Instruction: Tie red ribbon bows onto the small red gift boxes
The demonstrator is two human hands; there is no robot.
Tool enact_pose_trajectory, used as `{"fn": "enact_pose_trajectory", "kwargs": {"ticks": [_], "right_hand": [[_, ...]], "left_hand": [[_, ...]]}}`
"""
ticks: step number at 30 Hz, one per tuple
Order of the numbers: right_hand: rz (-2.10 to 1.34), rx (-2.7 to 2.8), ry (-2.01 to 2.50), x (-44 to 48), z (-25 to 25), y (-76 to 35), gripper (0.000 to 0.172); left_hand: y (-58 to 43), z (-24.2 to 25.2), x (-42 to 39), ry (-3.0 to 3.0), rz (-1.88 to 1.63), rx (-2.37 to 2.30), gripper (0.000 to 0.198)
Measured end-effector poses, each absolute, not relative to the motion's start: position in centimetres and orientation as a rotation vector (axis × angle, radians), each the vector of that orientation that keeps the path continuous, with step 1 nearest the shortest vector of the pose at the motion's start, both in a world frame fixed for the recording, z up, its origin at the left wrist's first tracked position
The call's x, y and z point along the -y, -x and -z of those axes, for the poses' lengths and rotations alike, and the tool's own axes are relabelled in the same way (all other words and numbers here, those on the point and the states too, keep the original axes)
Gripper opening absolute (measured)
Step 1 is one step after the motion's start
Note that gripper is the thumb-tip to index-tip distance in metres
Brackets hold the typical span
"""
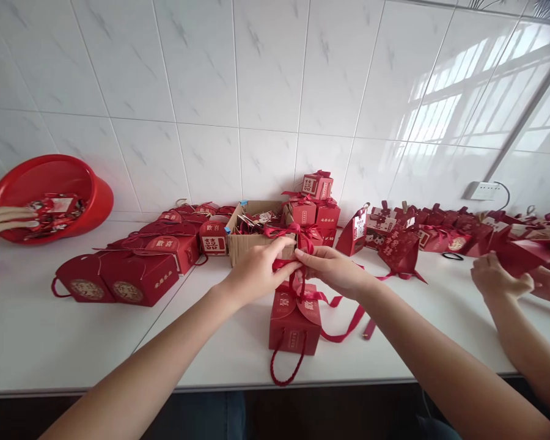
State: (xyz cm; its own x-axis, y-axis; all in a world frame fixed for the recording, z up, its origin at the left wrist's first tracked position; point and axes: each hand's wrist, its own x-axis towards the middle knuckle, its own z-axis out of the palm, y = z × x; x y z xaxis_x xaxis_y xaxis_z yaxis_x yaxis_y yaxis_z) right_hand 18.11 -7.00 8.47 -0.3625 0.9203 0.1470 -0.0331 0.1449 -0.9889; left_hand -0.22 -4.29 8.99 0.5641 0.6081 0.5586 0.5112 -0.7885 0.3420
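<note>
At ten o'clock from the gift box [294, 333], clock read from the worker's side: red basin [103, 195], tilted, mouth toward the worker, holding a heap of small wrapped packets [57, 214]; another person's hand [7, 220] reaches into it. Nearer, between nine and ten: rows of closed red boxes [151, 278], contents hidden. At eleven: cardboard carton [250, 247], open-topped, printed packets or cards showing inside, too small to tell which. At twelve: stack of closed boxes [316, 189] against the tiles. At two: upright red bags [396, 247], insides not visible to me. Toward three: a co-worker's hands [497, 275] at a red carton piece [527, 253].

Gift box itself: closed, contents hidden, standing on the white table [231, 348] at six o'clock of the grip. Left hand [263, 266] and right hand [332, 266] both pinch red ribbon [341, 337] between fingertips, just above the lid. Ribbon slack trails toward three; cord handle [282, 382] loops toward six
</note>
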Motion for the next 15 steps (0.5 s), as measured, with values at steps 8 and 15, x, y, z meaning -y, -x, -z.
{"fn": "enact_pose_trajectory", "kwargs": {"ticks": [8, 15], "right_hand": [[-1.165, 1.407, 1.148, 6.9, -7.9, -19.4, 0.038], [-0.73, 1.752, 1.169, 7.9, -10.2, -19.3, 0.038]], "left_hand": [[2.4, -9.7, 3.5, -2.318, -1.307, -0.86, 0.026], [1.3, -13.1, 2.6, -1.9, -1.345, -0.745, 0.042]]}}
